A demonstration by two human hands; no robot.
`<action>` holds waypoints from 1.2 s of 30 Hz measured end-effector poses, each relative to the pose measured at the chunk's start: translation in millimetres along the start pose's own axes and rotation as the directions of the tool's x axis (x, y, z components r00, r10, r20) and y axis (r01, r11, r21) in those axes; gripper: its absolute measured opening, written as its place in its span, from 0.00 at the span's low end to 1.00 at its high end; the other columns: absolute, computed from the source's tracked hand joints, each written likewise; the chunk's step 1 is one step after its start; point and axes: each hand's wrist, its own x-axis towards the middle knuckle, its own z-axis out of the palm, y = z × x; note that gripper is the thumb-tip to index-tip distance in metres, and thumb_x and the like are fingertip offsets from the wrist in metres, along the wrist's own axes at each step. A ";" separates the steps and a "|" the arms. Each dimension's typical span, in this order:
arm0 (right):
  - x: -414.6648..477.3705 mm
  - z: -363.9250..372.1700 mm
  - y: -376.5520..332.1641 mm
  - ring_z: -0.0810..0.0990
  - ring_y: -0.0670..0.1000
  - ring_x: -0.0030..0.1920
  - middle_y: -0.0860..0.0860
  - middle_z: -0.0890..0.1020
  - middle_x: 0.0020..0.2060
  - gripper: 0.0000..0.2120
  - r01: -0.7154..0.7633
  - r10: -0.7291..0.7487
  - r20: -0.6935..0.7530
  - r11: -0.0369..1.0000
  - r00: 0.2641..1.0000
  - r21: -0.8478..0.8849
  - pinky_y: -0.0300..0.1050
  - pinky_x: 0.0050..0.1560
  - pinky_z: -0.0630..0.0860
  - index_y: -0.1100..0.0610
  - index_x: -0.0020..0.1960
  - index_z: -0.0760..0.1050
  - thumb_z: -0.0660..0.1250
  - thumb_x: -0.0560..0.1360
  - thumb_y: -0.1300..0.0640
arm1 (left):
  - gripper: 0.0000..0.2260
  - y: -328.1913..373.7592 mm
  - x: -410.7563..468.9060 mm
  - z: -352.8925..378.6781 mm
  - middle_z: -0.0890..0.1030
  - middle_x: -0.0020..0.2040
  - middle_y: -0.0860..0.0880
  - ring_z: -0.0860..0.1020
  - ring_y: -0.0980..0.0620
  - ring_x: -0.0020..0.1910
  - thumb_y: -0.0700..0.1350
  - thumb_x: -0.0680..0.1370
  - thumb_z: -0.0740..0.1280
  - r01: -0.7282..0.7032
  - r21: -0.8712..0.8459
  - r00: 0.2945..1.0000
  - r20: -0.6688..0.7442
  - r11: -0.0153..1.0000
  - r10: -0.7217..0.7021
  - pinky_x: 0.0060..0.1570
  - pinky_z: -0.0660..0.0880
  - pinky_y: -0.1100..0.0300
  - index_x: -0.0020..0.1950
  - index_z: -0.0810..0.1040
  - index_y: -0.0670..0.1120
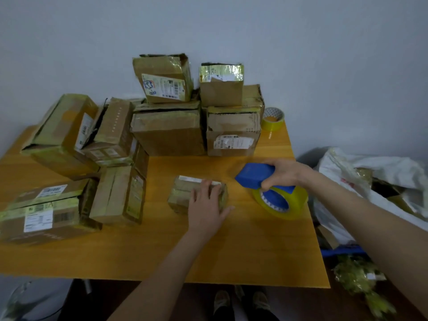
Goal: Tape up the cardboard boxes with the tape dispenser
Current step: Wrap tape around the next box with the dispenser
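A small cardboard box (183,193) lies in the middle of the orange table (243,251), wrapped in yellowish tape with a white strip along its far edge. My left hand (207,205) rests flat on top of it, fingers straight. To the right, my right hand (284,173) grips the blue tape dispenser (253,174), whose yellow tape roll (281,202) sits just above the tabletop. The dispenser is beside the box, not touching it.
Several taped cardboard boxes (169,133) are piled along the back and left of the table. A spare yellow tape roll (273,119) stands at the back right corner. White bags (370,181) and crumpled tape scraps (356,276) lie off the table's right edge.
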 end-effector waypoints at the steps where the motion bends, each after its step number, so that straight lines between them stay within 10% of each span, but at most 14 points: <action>1: -1.8 1.9 1.9 0.80 0.53 0.52 0.49 0.79 0.55 0.30 0.000 0.004 -0.048 0.997 0.999 0.078 0.53 0.56 0.78 0.46 0.62 0.71 0.76 0.63 0.48 | 0.34 9.2 0.2 -0.5 0.55 0.77 0.43 0.53 0.43 0.77 0.64 0.77 0.59 0.111 0.020 0.993 0.025 0.994 -0.111 0.74 0.50 0.43 0.77 0.57 0.47; 4: -5.8 13.1 5.5 0.79 0.51 0.49 0.51 0.79 0.54 0.26 0.049 0.005 -0.148 0.932 0.989 0.358 0.45 0.46 0.77 0.49 0.61 0.72 0.77 0.66 0.55 | 0.32 17.1 2.9 1.6 0.46 0.79 0.44 0.45 0.45 0.78 0.56 0.81 0.58 0.170 0.079 0.982 0.065 0.982 -0.175 0.74 0.45 0.44 0.79 0.47 0.46; 8: -6.1 28.9 3.0 0.79 0.49 0.47 0.51 0.79 0.54 0.32 0.081 0.018 -0.185 0.855 0.983 0.513 0.40 0.40 0.74 0.52 0.67 0.71 0.78 0.66 0.57 | 0.31 -12.3 8.1 -8.7 0.46 0.80 0.50 0.44 0.50 0.78 0.45 0.80 0.60 -0.154 0.065 0.979 0.145 0.986 0.144 0.74 0.39 0.50 0.79 0.47 0.49; 15: -5.5 36.0 3.9 0.79 0.50 0.47 0.51 0.79 0.50 0.27 0.070 0.013 -0.173 0.884 0.985 0.462 0.44 0.43 0.77 0.52 0.61 0.72 0.77 0.66 0.58 | 0.28 -27.2 4.6 -13.7 0.48 0.79 0.51 0.43 0.50 0.78 0.45 0.78 0.67 -0.020 -0.202 0.991 0.127 0.979 0.046 0.74 0.53 0.49 0.75 0.61 0.59; 23: -28.2 8.1 12.2 0.81 0.54 0.51 0.54 0.80 0.52 0.25 0.115 -0.079 -0.102 0.899 0.992 0.424 0.53 0.57 0.78 0.51 0.57 0.73 0.78 0.64 0.61 | 0.32 -41.3 13.6 -26.3 0.46 0.79 0.55 0.44 0.55 0.77 0.41 0.77 0.67 -0.211 -0.216 0.920 0.285 0.953 0.268 0.75 0.54 0.49 0.76 0.58 0.59; 26: -42.4 -5.4 8.1 0.81 0.53 0.53 0.53 0.80 0.54 0.27 0.160 -0.142 -0.075 0.893 0.987 0.420 0.53 0.59 0.77 0.50 0.59 0.74 0.78 0.64 0.63 | 0.28 -31.6 14.9 -47.2 0.57 0.77 0.54 0.61 0.54 0.73 0.46 0.77 0.67 -0.091 -0.347 0.993 0.040 0.933 0.112 0.68 0.64 0.57 0.76 0.62 0.53; 28: -51.1 -12.6 3.4 0.80 0.51 0.54 0.52 0.79 0.54 0.27 0.185 -0.176 -0.061 0.890 0.982 0.416 0.48 0.56 0.77 0.50 0.60 0.73 0.75 0.67 0.68 | 0.21 -20.2 19.1 -64.5 0.71 0.68 0.50 0.73 0.52 0.63 0.49 0.80 0.64 0.181 -0.698 0.977 0.050 0.693 -0.205 0.61 0.73 0.58 0.72 0.68 0.47; 31: -59.7 -17.5 -4.5 0.80 0.50 0.53 0.51 0.79 0.53 0.26 0.211 -0.219 -0.023 0.898 0.975 0.387 0.44 0.53 0.77 0.50 0.60 0.72 0.74 0.68 0.70 | 0.25 -9.7 26.2 -79.7 0.81 0.55 0.45 0.80 0.47 0.54 0.61 0.79 0.59 0.518 -0.852 0.849 0.502 0.074 -0.162 0.53 0.78 0.53 0.63 0.75 0.41; 36: -60.5 -13.3 -12.9 0.81 0.50 0.53 0.51 0.79 0.54 0.29 0.227 -0.239 0.015 0.938 0.971 0.262 0.52 0.58 0.78 0.49 0.60 0.73 0.79 0.64 0.64 | 0.19 -4.0 20.5 -85.5 0.84 0.46 0.49 0.79 0.50 0.48 0.59 0.76 0.64 0.608 -0.794 0.794 0.607 0.018 -0.037 0.47 0.74 0.57 0.52 0.80 0.44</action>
